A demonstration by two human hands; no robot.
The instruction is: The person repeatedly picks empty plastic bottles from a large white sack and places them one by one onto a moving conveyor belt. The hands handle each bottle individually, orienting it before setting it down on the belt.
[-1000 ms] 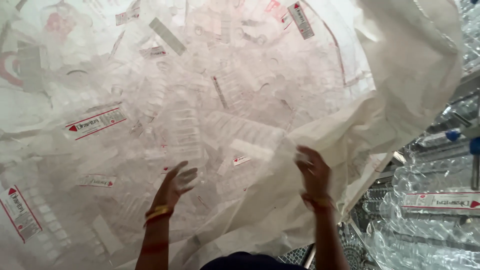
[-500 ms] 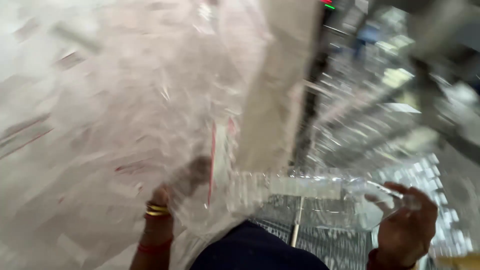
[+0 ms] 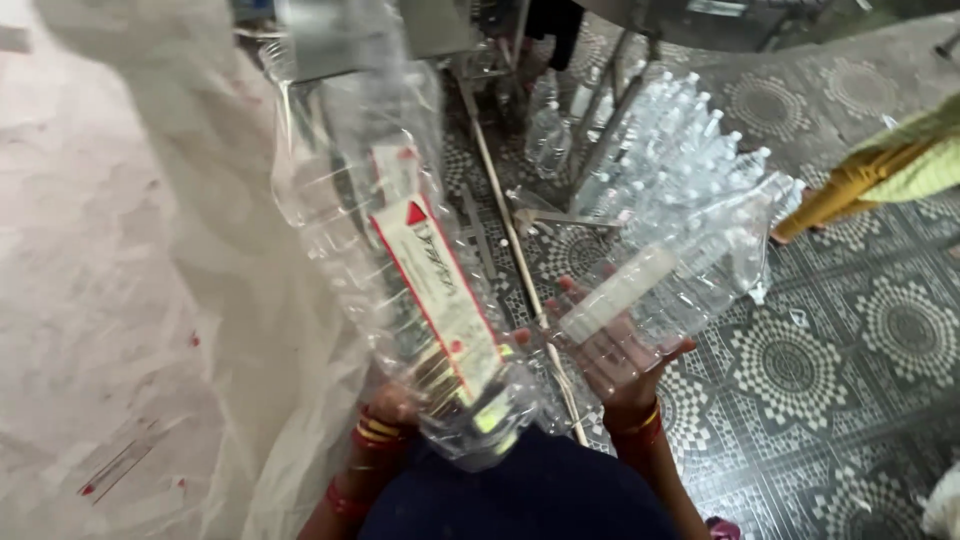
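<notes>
Since half a second back: view has swung off the white sack toward the floor, and there's now a bottle in each hand where only the right one carried one. Left hand (image 3: 400,405) mostly hidden behind the base of the labelled clear bottle (image 3: 400,250); fingers look wrapped round its lower end, but how tightly I can't tell, too much plastic in front. That bottle's long axis runs up and away from the wrist, leaning slightly left, base near the bangles (image 3: 375,432), neck blurred at top of frame. Right hand (image 3: 610,350) is palm up, fingers spread and only loosely curled, cradling the second clear bottle (image 3: 690,260) from below rather than clamping it. Its long axis goes up-right from the palm, far end out over the patterned tile floor (image 3: 850,400). The two bottles fan apart from the hands, not touching as far as I can see. Left of everything, the big white sack (image 3: 120,280), just beside the left forearm, so left hand is nearer it. Beyond the right hand: upright clear bottles (image 3: 680,130) packed between metal rails (image 3: 520,250). Another person's yellow-green sleeve (image 3: 890,170) at far right, well apart
</notes>
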